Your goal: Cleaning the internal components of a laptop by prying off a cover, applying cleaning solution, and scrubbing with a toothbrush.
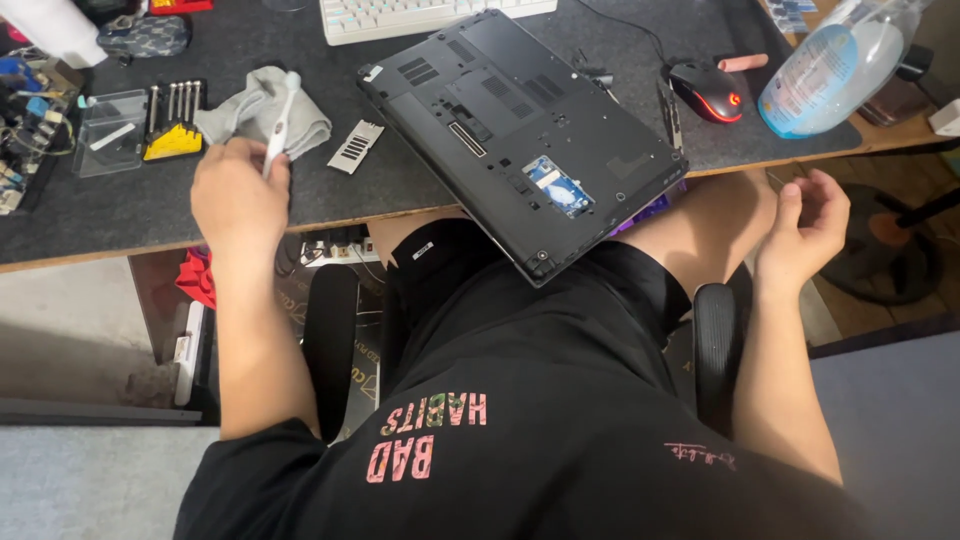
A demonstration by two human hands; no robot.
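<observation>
The left hand has its fingers curled tight around a slim white tool, whose tip points toward twelve o'clock over a crumpled grey cloth. The right hand hangs off the counter edge at three o'clock, its fingers loosely curled and half open, holding nothing. Between the hands lies a black laptop, turned bottom-up and tilted, one corner jutting past the counter edge over the person's lap. A small cover plate rests just beside the cloth. At ten o'clock sits a screwdriver bit set; at one o'clock, a black mouse and a clear spray bottle.
</observation>
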